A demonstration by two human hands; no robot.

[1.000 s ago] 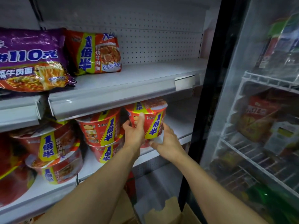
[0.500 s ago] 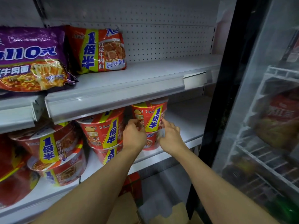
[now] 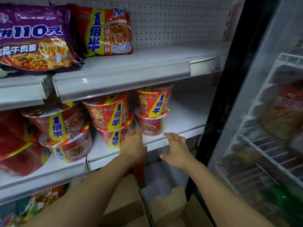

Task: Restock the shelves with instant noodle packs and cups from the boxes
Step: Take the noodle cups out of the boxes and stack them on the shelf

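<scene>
Red noodle cups stand two high on the middle shelf [image 3: 185, 122]. The rightmost stack has an upper cup [image 3: 154, 102] on a lower cup [image 3: 151, 124]. My left hand [image 3: 132, 145] hovers just in front of that stack, fingers relaxed, holding nothing. My right hand [image 3: 176, 149] is at the shelf's front edge, fingers spread, also holding nothing. A second stack [image 3: 111, 118] stands to the left. Noodle packs, one red [image 3: 106, 31] and one purple [image 3: 36, 38], lie on the upper shelf [image 3: 164, 58].
Open cardboard boxes [image 3: 131, 202] sit on the floor below my arms. A glass-door fridge [image 3: 270, 128] with a black frame bounds the right side. More red cups [image 3: 64, 133] fill the shelf to the left. Bare shelf surface lies right of the rightmost stack.
Both hands let go of the upper cup, now resting on the lower one, and drew back toward the shelf's front edge.
</scene>
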